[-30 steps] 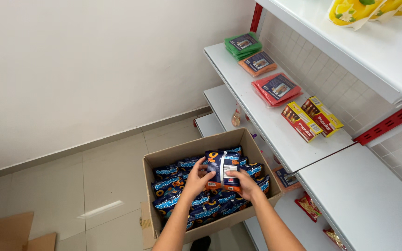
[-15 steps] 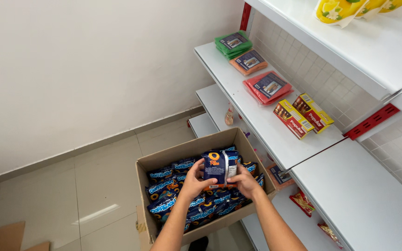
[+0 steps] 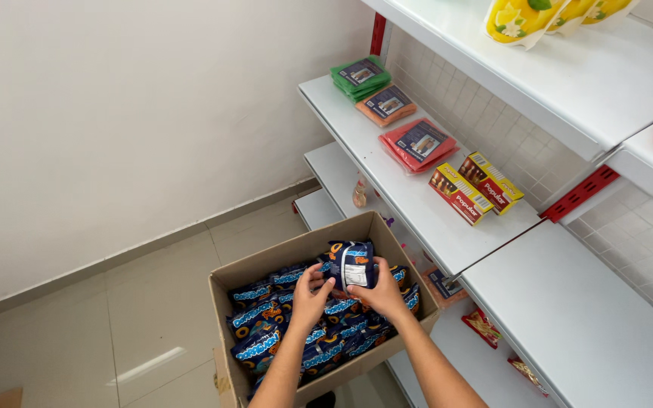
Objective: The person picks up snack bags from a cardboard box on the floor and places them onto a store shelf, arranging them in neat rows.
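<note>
Left hand (image 3: 310,298) and right hand (image 3: 384,291) raised together, fingers curled, forearms converging.

A cardboard box (image 3: 296,261) sits near the bottom centre, on the floor (image 3: 115,332), packed with snack packets (image 3: 266,317). Above the packets, over the box's middle, the left hand (image 3: 310,296) and right hand (image 3: 384,291) grip one packet (image 3: 351,264) between them, left and right of it. Shelving (image 3: 417,204) runs along the right of the box, from near right to far centre. On the middle shelf, two flat packs (image 3: 372,87) lie farthest, another flat pack (image 3: 419,143) nearer, then two cartons (image 3: 476,187) side by side, nearest. A higher shelf (image 3: 568,83) at far right carries bags (image 3: 538,17). Lower shelves hold small packets (image 3: 484,326) right of the box.
</note>
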